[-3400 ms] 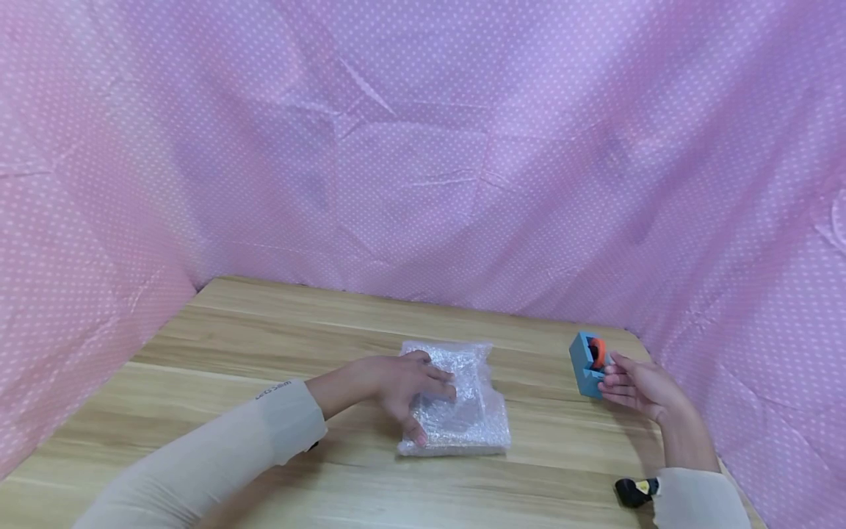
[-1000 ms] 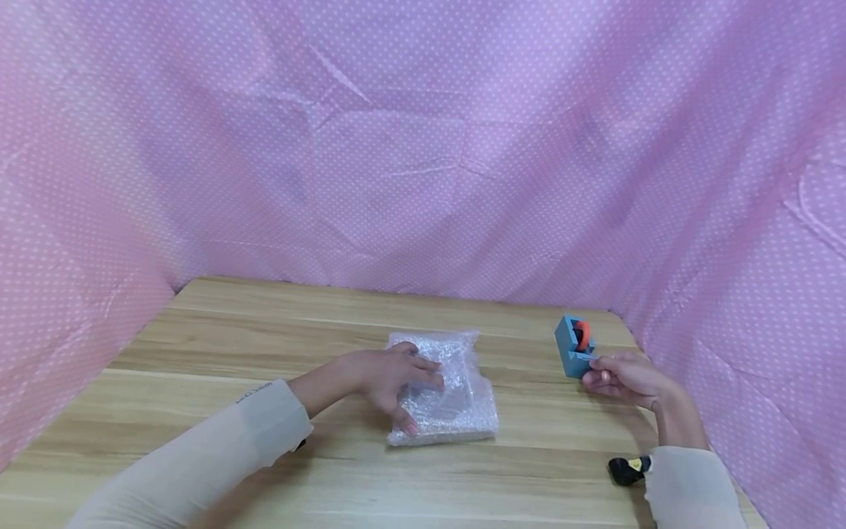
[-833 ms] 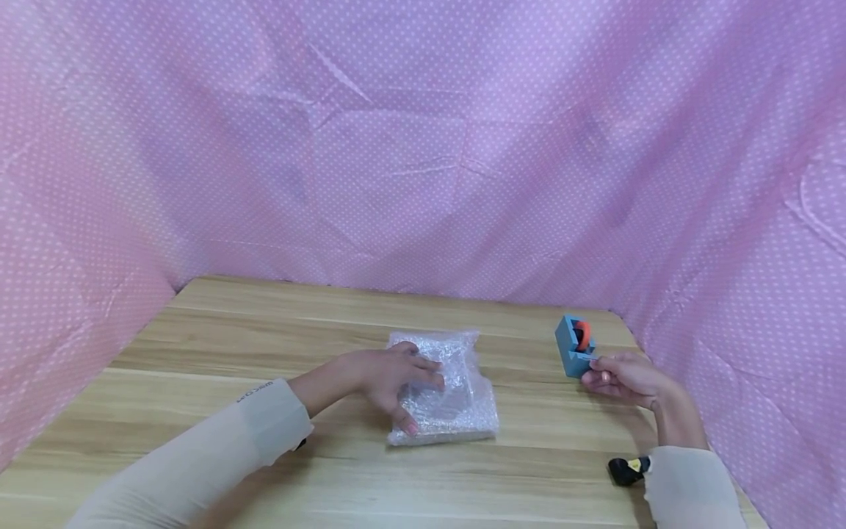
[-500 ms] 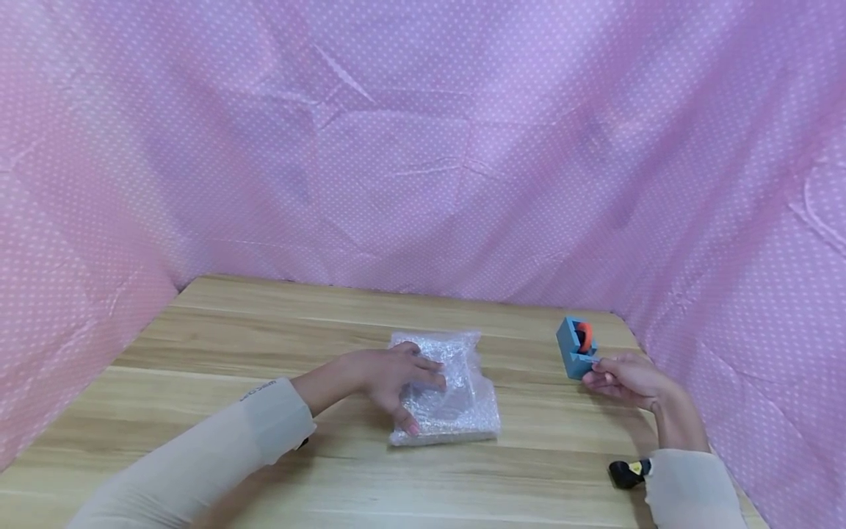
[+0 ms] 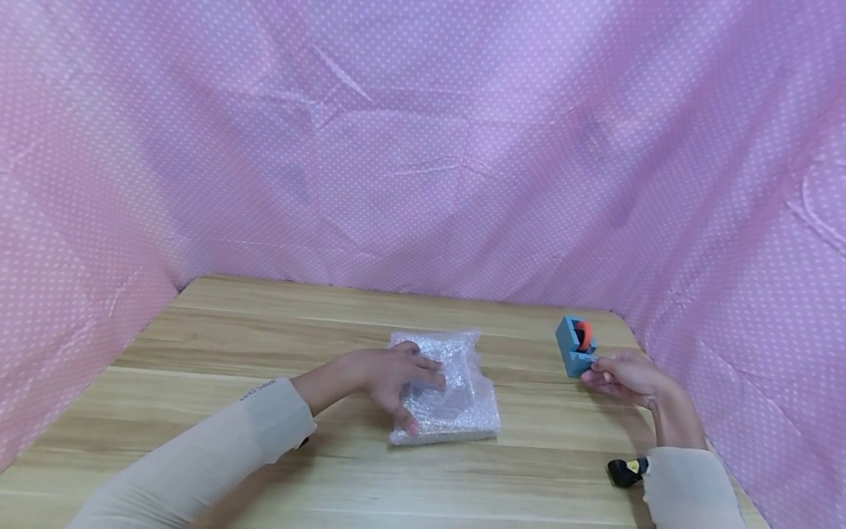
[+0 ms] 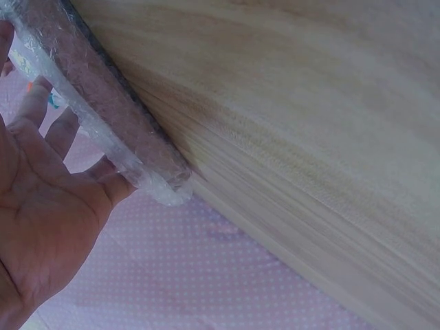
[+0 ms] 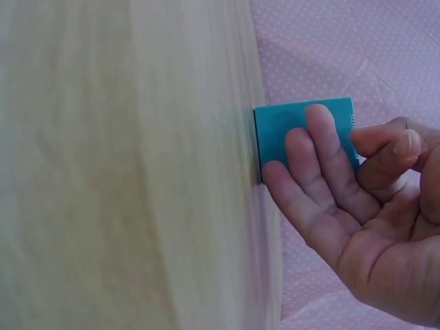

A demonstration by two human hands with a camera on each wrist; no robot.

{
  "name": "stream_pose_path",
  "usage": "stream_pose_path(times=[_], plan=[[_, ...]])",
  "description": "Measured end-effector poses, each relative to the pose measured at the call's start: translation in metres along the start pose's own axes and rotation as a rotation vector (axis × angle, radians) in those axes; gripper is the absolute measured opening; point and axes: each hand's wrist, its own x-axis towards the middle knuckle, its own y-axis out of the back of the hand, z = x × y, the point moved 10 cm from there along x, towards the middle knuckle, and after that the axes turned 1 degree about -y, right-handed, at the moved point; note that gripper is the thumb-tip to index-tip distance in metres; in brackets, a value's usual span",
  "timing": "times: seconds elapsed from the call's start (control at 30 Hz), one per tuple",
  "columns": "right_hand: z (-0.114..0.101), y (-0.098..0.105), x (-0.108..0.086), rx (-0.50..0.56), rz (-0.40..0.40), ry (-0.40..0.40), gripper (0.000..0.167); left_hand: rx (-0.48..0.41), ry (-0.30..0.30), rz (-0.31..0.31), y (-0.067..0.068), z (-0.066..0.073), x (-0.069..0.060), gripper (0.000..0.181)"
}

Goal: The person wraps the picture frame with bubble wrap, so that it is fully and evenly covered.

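A flat package in bubble wrap (image 5: 463, 397) lies on the table in the head view. My left hand (image 5: 399, 383) rests over its left side with the fingers spread. The left wrist view shows that hand (image 6: 55, 199) beneath the wrapped package (image 6: 103, 103), fingertips along its edge. To the right stands a blue tape dispenser (image 5: 572, 360) with an orange-cored roll (image 5: 584, 336). My right hand (image 5: 624, 378) pinches the tape end at the dispenser's front between thumb and forefinger. In the right wrist view, its other fingers extend in front of the teal dispenser (image 7: 275, 130).
The wooden table (image 5: 277, 323) is enclosed by pink polka-dot cloth (image 5: 410, 198) at the back and sides. A black wrist camera (image 5: 624, 472) sits by the right sleeve. The dispenser stands near the table's right edge.
Since the oldest frame, my right thumb and forefinger have come together on the tape end at the dispenser. The head view has shifted slightly. My left hand stays on the package.
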Motion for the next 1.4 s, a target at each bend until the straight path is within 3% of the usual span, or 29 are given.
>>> stream_pose_path(times=[0.17,0.4,0.6,0.8,1.03,1.2,1.4], plan=[[0.001,0.001,0.002,-0.035,0.036,-0.004,0.024,0.008,-0.009,0.007,0.001,-0.001,-0.001,0.087],[0.001,-0.007,-0.002,0.053,-0.088,-0.011,0.02,0.01,-0.014,0.003,-0.001,-0.001,0.0,0.087],[0.0,-0.014,-0.008,-0.076,-0.15,-0.028,0.029,0.027,-0.017,0.011,0.0,-0.001,0.001,0.087],[-0.014,-0.023,-0.012,-0.226,-0.184,0.05,0.019,0.024,-0.022,0.011,0.0,0.0,0.0,0.087],[-0.044,-0.042,-0.015,-0.353,-0.18,0.169,0.031,0.016,-0.017,0.01,0.001,0.0,-0.001,0.086],[-0.062,-0.056,-0.019,-0.392,-0.183,0.237,0.03,0.01,-0.011,-0.002,0.001,0.001,-0.001,0.086],[-0.075,-0.077,-0.018,-0.374,-0.19,0.239,0.028,0.014,-0.01,0.0,-0.001,0.0,0.0,0.087]])
